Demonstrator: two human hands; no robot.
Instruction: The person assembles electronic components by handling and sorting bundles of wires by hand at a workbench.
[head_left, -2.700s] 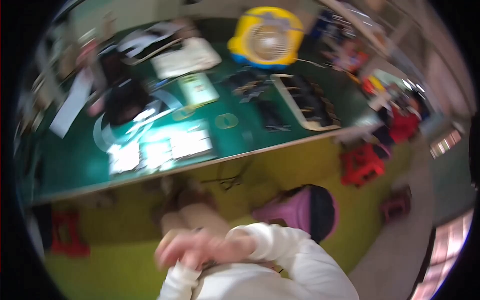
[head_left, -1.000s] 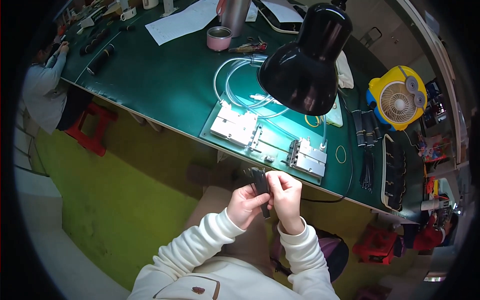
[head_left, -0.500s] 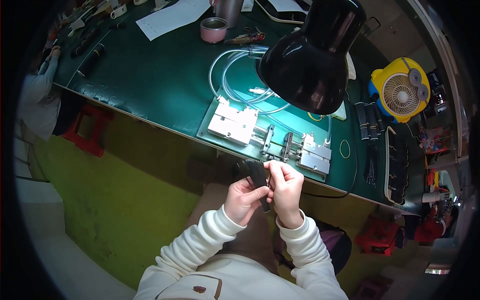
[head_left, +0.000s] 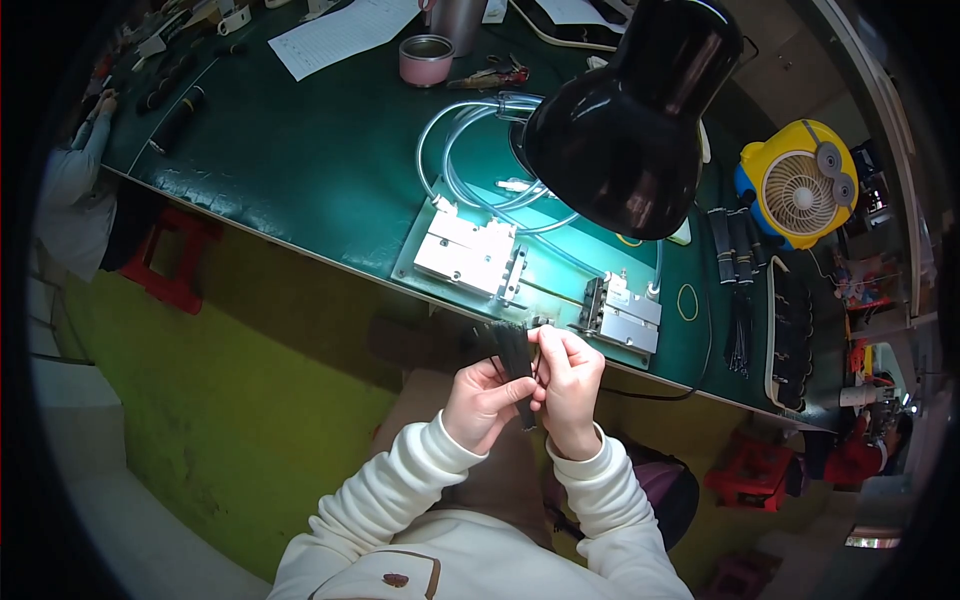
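My left hand (head_left: 478,405) is wrapped round a bundle of thin black strands (head_left: 514,352), which fan out at the top and narrow below my thumb. Close against its right side, my right hand (head_left: 572,385) makes a pinch with thumb and forefinger; whatever lies between those fingertips is too small to make out. Just beyond both hands, at the table's edge, sits a metal fixture with a left block (head_left: 460,255) and a right block (head_left: 625,318). Dark jaws face each other across a gap between the blocks.
A black lamp (head_left: 620,140) overhangs the fixture, with clear tubing (head_left: 450,150) coiled behind. A yellow fan (head_left: 800,185), black strand bundles (head_left: 738,330) and a tray of black parts (head_left: 790,340) are at right. A pink cup (head_left: 425,62) and paper (head_left: 340,38) stand farther back.
The fixture's two jaws have drawn back toward their blocks, widening the gap between them. My hands keep nearly the same place and hold.
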